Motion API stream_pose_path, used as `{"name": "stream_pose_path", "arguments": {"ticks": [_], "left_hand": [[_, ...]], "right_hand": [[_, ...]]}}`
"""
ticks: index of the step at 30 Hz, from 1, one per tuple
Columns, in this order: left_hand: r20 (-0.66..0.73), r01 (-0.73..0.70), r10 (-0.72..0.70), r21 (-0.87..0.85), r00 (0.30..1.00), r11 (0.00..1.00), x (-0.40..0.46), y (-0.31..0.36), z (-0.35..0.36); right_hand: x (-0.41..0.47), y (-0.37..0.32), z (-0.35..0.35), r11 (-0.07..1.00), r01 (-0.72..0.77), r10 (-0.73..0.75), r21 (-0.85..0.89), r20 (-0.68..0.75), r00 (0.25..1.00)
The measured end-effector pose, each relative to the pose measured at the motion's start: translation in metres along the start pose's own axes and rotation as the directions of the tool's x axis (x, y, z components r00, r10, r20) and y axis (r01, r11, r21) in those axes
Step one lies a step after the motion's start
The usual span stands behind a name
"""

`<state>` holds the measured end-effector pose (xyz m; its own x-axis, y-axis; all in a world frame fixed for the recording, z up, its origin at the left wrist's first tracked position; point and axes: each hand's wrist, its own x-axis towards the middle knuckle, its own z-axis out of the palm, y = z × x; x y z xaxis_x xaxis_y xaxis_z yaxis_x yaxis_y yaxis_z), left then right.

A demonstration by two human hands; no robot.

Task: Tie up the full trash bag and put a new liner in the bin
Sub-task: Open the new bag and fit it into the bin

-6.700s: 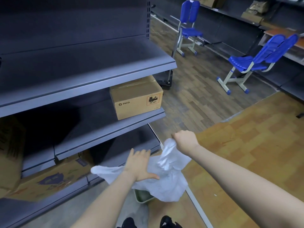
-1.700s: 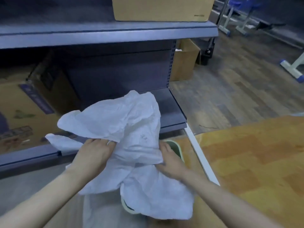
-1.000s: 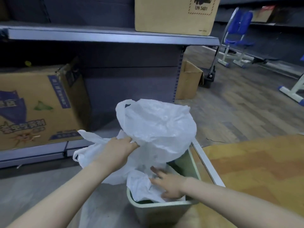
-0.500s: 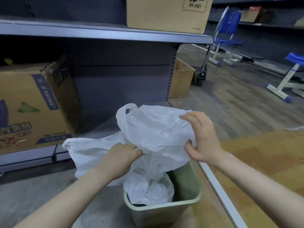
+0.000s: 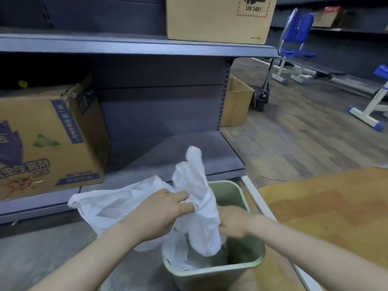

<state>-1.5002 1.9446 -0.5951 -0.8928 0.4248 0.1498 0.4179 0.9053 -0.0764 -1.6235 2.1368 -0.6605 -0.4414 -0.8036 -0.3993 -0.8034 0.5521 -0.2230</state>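
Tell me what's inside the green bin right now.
Inside the green bin, the lower part of the white plastic bag hangs crumpled against the left wall. The right side shows bare inner wall. The bin's bottom is covered by the bag, so what lies there cannot be seen.

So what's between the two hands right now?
In the head view, a bunched fold of the white liner hangs between the left hand and right hand, over the bin.

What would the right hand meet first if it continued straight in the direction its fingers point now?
Most likely the white liner. The right hand points left across the green bin, fingertips already at the hanging plastic; the left hand grips it just beyond. Depth is unclear.
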Motion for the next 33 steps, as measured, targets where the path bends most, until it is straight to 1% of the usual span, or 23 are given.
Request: {"name": "stream_pose_path", "arguments": {"ticks": [1, 3, 4, 5, 8, 10, 11, 12, 14, 15, 16, 18, 19, 20, 21, 23, 24, 26, 27, 29, 31, 32, 33], "left_hand": [[0.006, 0.002, -0.002, 0.011, 1.000, 1.000, 0.000, 0.000, -0.001], [0.019, 0.017, -0.016, -0.014, 1.000, 1.000, -0.001, -0.002, 0.002], [0.028, 0.021, -0.021, -0.027, 0.999, 0.999, -0.002, -0.001, 0.004], [0.034, 0.038, -0.036, -0.044, 0.999, 0.998, -0.002, 0.000, 0.007], [0.058, 0.121, -0.115, -0.122, 0.992, 0.985, -0.002, 0.001, 0.013], [-0.006, 0.191, -0.197, -0.221, 0.980, 0.956, -0.001, 0.000, 0.008], [-0.051, 0.188, -0.204, -0.225, 0.978, 0.956, 0.000, -0.001, 0.003], [-0.117, 0.150, -0.173, -0.185, 0.978, 0.971, 0.000, -0.002, 0.000], [-0.232, 0.028, -0.042, -0.066, 0.972, 0.997, 0.000, -0.004, -0.001], [-0.277, -0.022, 0.017, -0.014, 0.961, 1.000, 0.000, -0.005, 0.001], [-0.306, -0.060, 0.062, 0.017, 0.950, 0.998, 0.000, -0.005, 0.003], [-0.344, -0.130, 0.139, 0.050, 0.929, 0.990, 0.001, 0.000, 0.007], [-0.357, -0.164, 0.174, 0.059, 0.918, 0.985, 0.002, 0.004, 0.007], [-0.370, -0.191, 0.201, 0.065, 0.907, 0.979, 0.003, 0.009, 0.006], [-0.372, -0.216, 0.227, 0.073, 0.900, 0.974, 0.005, 0.013, 0.004], [-0.339, -0.256, 0.281, 0.118, 0.898, 0.960, 0.004, 0.019, -0.003], [-0.306, -0.263, 0.296, 0.145, 0.905, 0.954, 0.001, 0.021, -0.005], [-0.215, -0.263, 0.301, 0.187, 0.929, 0.947, -0.004, 0.022, -0.010], [-0.151, -0.264, 0.292, 0.178, 0.944, 0.948, -0.007, 0.023, -0.012], [-0.017, -0.228, 0.231, 0.111, 0.973, 0.967, -0.013, 0.023, -0.015], [0.117, -0.139, 0.140, -0.021, 0.983, 0.990, -0.018, 0.023, -0.016], [0.162, -0.099, 0.113, -0.093, 0.980, 0.991, -0.019, 0.024, -0.014], [0.198, -0.056, 0.090, -0.170, 0.976, 0.984, -0.019, 0.024, -0.012]], "right_hand": [[0.002, -0.005, 0.007, 1.000, -0.021, 0.022, -0.014, 0.088, 0.996], [0.005, -0.009, 0.019, 0.991, -0.047, 0.074, -0.122, 0.226, 0.971], [0.007, -0.008, 0.023, 0.982, -0.049, 0.094, -0.183, 0.247, 0.964], [0.008, -0.006, 0.024, 0.972, -0.044, 0.098, -0.229, 0.231, 0.968], [0.004, 0.009, 0.014, 0.938, -0.016, 0.053, -0.346, 0.099, 0.994], [-0.006, 0.023, 0.001, 0.896, -0.003, 0.013, -0.443, 0.018, 1.000], [-0.015, 0.031, -0.005, 0.881, -0.026, 0.015, -0.472, -0.027, 1.000], [-0.024, 0.038, -0.011, 0.870, -0.068, 0.034, -0.488, -0.078, 0.996], [-0.043, 0.049, -0.024, 0.879, -0.163, 0.071, -0.448, -0.215, 0.974], [-0.051, 0.051, -0.031, 0.906, -0.191, 0.075, -0.377, -0.301, 0.951], [-0.058, 0.049, -0.040, 0.945, -0.183, 0.055, -0.272, -0.420, 0.906], [-0.066, 0.033, -0.057, 0.992, -0.047, -0.039, -0.116, -0.645, 0.763], [-0.066, 0.021, -0.065, 0.996, 0.040, -0.087, -0.084, -0.702, 0.707], [-0.065, 0.007, -0.069, 0.990, 0.124, -0.137, -0.070, -0.701, 0.699], [-0.062, -0.006, -0.070, 0.976, 0.201, -0.209, -0.087, -0.649, 0.731], [-0.051, -0.028, -0.058, 0.938, 0.317, -0.345, -0.139, -0.453, 0.822], [-0.045, -0.034, -0.049, 0.930, 0.335, -0.368, -0.153, -0.334, 0.868], [-0.039, -0.037, -0.030, 0.938, 0.303, -0.329, -0.166, -0.159, 0.931], [-0.038, -0.034, -0.024, 0.949, 0.269, -0.290, -0.163, -0.124, 0.949], [-0.041, -0.026, -0.019, 0.956, 0.189, -0.223, -0.225, -0.137, 0.965], [-0.046, -0.017, -0.027, 0.931, 0.087, -0.167, -0.354, -0.202, 0.965], [-0.051, -0.012, -0.034, 0.908, 0.005, -0.130, -0.418, -0.270, 0.954], [-0.054, -0.006, -0.040, 0.859, -0.084, -0.126, -0.504, -0.368, 0.921]]}}
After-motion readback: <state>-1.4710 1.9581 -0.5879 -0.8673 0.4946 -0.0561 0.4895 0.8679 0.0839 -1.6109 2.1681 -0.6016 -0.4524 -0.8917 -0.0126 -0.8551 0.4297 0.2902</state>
